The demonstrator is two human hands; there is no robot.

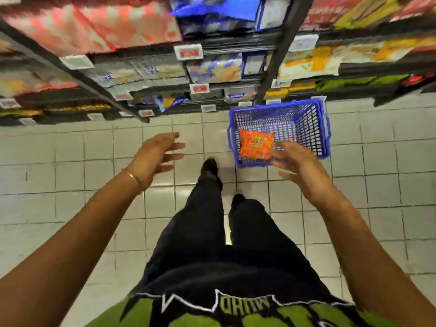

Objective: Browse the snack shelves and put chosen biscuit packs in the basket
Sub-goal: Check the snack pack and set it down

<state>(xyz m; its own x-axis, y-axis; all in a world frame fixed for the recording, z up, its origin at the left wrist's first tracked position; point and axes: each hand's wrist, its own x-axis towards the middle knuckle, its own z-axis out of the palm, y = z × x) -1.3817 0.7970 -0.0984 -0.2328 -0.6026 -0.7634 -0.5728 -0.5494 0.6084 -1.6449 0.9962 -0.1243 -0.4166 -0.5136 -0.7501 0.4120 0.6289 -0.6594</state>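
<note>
Grip state: both hands hold nothing. The left hand [155, 159] is extended over the floor with fingers straight and spread, palm turned inward. The right hand [299, 166] is extended with fingers spread. Its fingertips overlap the near right corner of the pack in the view, but motion blur prevents confirming contact. The orange-red rectangular foil biscuit pack [256, 143] lies flat inside the blue plastic mesh shopping basket [325, 128], in its near left part. The basket stands on the pale grey tiled floor [70, 149], just in front of the lowest tier of the dark metal snack shelves [236, 47]. The shelves carry blurred packs in red, blue, white, yellow and green, with price tags [188, 51] on the shelf edges. A thin metal bracelet [134, 177] sits on the left wrist. One black shoe [210, 165] is placed just left of the basket
</note>
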